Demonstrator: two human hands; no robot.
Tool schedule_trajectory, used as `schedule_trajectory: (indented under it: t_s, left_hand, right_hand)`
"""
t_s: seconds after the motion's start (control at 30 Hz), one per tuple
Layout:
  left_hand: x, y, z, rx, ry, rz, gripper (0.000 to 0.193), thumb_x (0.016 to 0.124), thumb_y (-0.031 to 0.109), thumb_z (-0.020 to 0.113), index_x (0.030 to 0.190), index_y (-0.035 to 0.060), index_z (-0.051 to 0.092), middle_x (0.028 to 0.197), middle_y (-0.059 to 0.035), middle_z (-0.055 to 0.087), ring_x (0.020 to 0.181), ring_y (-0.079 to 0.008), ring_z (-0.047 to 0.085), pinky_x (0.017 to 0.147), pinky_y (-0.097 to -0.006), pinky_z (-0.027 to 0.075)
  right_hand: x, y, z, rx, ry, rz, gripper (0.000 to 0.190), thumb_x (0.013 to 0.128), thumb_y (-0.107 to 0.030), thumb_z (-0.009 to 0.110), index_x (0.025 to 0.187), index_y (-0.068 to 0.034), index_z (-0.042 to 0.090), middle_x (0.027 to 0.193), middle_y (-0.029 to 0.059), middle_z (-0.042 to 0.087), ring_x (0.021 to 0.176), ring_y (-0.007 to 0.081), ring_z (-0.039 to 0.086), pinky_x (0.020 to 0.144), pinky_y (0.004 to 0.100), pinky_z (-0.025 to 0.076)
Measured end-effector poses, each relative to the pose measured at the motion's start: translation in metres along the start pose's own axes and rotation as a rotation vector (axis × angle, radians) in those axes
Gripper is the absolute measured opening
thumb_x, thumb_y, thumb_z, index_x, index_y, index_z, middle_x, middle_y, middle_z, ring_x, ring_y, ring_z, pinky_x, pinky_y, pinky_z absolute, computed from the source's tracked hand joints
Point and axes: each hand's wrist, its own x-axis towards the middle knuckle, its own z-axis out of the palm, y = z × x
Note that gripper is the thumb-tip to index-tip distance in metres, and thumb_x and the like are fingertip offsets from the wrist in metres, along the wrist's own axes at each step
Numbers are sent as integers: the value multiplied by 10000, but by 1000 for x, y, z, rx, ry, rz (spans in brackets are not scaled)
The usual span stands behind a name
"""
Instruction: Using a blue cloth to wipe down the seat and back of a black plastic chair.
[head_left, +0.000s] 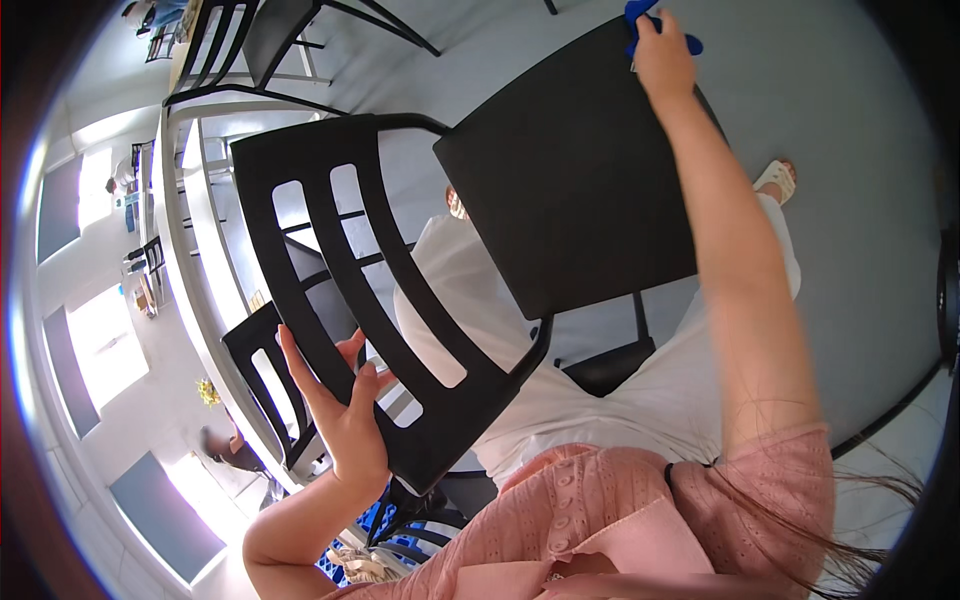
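Observation:
A black plastic chair is tilted before me, between my legs. My left hand (352, 431) grips its slotted backrest (319, 247), with fingers passing through a slot and the thumb on the near side. At the far corner of the seat (574, 176), my right hand (666, 64) presses a blue cloth (641, 13) against the edge. The cloth is bunched under the fingers, and part of it shows on both sides of them. My right arm reaches across the side of the seat.
Another black chair (274, 37) stands at the upper left, beside a long white table edge (187, 300). A further black chair (262, 367) is behind the backrest. Blue plastic crates (379, 517) lie low at the left. A person (229, 454) is in the background near the windows.

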Motion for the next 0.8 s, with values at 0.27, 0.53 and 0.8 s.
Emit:
schedule_trajectory:
  t_s: [0.27,0.53,0.8]
  left_hand:
    - [1,-8,-4,10,0,-28,859,871,-37,536,1552,185,63,1111,-131,568,1178,-255,543,813,-371,586]
    - [4,-7,-2,26,13,-48,866,870,-24,551,1552,188,61,1122,-133,569,1180,-246,543,802,-367,585]
    - [1,-3,-1,53,13,-57,878,864,-28,549,1554,207,61,1123,-121,526,1229,-281,519,822,-382,585]
  right_hand:
    - [-153,-173,12,475,-165,-441,300,914,-156,499,1148,-15,621,1239,123,589,1177,259,549,1025,398,408]
    - [-195,-103,-30,404,-247,-779,348,857,-163,574,1198,-138,635,1345,29,559,1282,208,484,1043,417,399]
    - [-74,-34,-10,45,61,-369,416,862,-273,619,1272,-207,595,1399,-5,516,1325,203,443,1081,476,370]
